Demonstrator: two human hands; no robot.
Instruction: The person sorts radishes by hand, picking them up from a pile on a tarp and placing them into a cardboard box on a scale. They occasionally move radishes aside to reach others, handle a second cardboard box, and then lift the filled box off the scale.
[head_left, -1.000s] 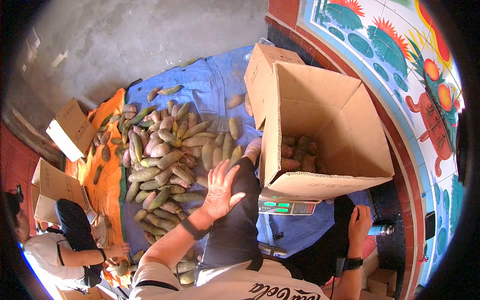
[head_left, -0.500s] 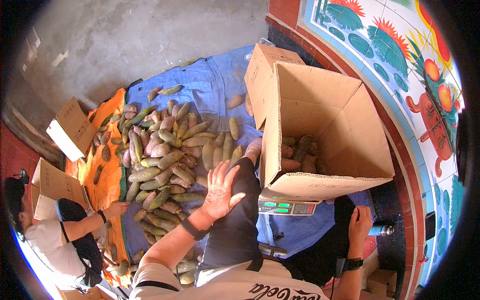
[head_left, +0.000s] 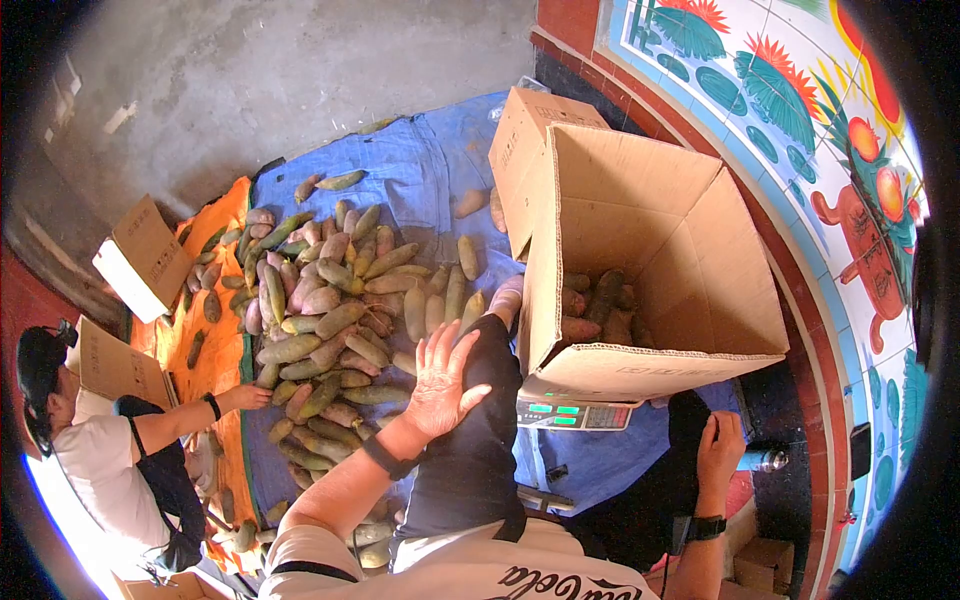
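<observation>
With its fingers spread, my left hand (head_left: pixel 445 385) rests on my dark-trousered leg and holds nothing. My right hand (head_left: pixel 718 450) is at my other knee, its fingers curled and partly turned from view. In front of me a large open cardboard box (head_left: pixel 650 220) stands on a digital scale (head_left: pixel 572 414) with lit green displays. Several green and reddish radishes (head_left: pixel 607 297) lie in the bottom of the box. To the left of my leg, a big pile of radishes (head_left: pixel 340 320) covers a blue tarp (head_left: pixel 400 165).
At the left, a person (head_left: pixel 100 470) in a white top reaches toward the pile. Smaller cartons (head_left: pixel 145 255) stand by the orange sheet (head_left: pixel 225 290). Another carton (head_left: pixel 520 150) sits behind the large box. A tiled wall (head_left: pixel 760 100) curves along the right.
The person at the left has leaned toward the pile, and their hand has moved right to the radishes at its edge. My hands and the box have not moved.
</observation>
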